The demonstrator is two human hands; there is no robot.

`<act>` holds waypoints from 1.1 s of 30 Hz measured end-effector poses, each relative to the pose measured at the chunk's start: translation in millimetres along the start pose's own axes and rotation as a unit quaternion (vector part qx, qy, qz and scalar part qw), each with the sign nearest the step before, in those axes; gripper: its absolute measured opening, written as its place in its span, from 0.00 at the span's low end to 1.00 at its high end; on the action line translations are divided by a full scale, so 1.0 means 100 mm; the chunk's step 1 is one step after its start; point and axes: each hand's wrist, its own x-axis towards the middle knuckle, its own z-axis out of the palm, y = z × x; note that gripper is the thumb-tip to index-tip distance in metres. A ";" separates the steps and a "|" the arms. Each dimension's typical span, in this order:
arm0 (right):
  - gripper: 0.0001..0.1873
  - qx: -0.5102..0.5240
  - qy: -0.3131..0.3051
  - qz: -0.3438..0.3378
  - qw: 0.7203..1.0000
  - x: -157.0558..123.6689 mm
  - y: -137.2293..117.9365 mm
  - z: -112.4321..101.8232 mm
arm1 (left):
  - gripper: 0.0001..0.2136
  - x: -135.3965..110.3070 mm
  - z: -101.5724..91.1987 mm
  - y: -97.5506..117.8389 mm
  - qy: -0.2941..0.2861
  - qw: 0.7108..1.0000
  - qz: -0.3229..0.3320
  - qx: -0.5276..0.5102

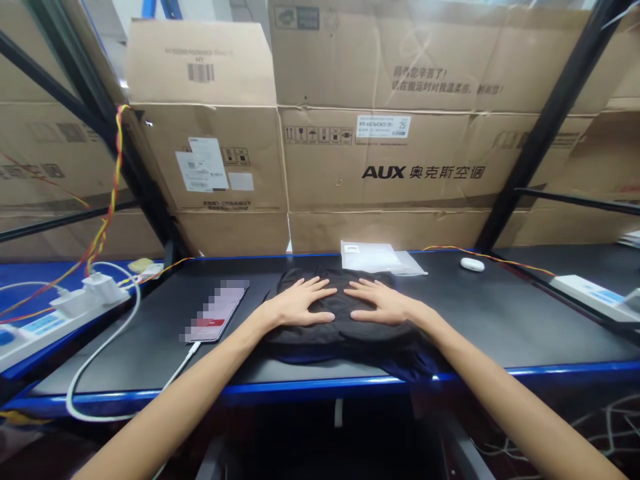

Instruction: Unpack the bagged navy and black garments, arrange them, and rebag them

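A dark, crumpled piece of cloth (pixel 345 340) lies in a loose bundle at the front of the black tabletop, and one corner trails toward the blue edge at the right. On its left half rests my left hand (pixel 306 301), palm down with the fingers stretched out. My right hand (pixel 377 301) is flat on the right half, fingers spread and pointing inward. The thumbs and fingertips of the two hands face each other with a small gap of cloth between them. Just behind the cloth are clear plastic bags (pixel 375 257).
Left of the cloth lies a phone (pixel 220 313) with a white charging cable (pixel 83 363). White power strips (pixel 55 323) sit at both sides. A white earbud case (pixel 472 265) is at the back right. Cardboard panels (pixel 330 180) and black metal posts (pixel 540 133) stand behind.
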 end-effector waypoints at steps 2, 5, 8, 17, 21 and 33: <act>0.45 -0.001 -0.002 0.002 1.000 0.00 0.01 0.00 | 0.37 0.00 0.00 0.00 0.002 1.000 0.001 0.000; 0.45 0.001 -0.001 0.002 1.000 0.01 0.02 0.01 | 0.36 0.00 0.00 0.00 0.004 1.000 0.003 -0.001; 0.45 0.007 0.001 0.002 1.000 0.01 0.02 0.01 | 0.36 0.00 0.00 -0.01 0.004 1.000 0.004 0.000; 0.45 0.005 -0.004 0.000 1.000 -0.01 -0.03 -0.02 | 0.37 0.00 0.00 -0.01 -0.001 1.000 0.001 0.000; 0.46 0.004 -0.003 -0.004 1.000 -0.01 -0.01 -0.01 | 0.37 0.00 0.00 -0.01 0.000 1.000 0.002 0.000; 0.45 0.008 -0.001 0.003 1.000 0.00 -0.03 -0.01 | 0.37 0.00 0.01 -0.02 0.003 1.000 0.001 -0.005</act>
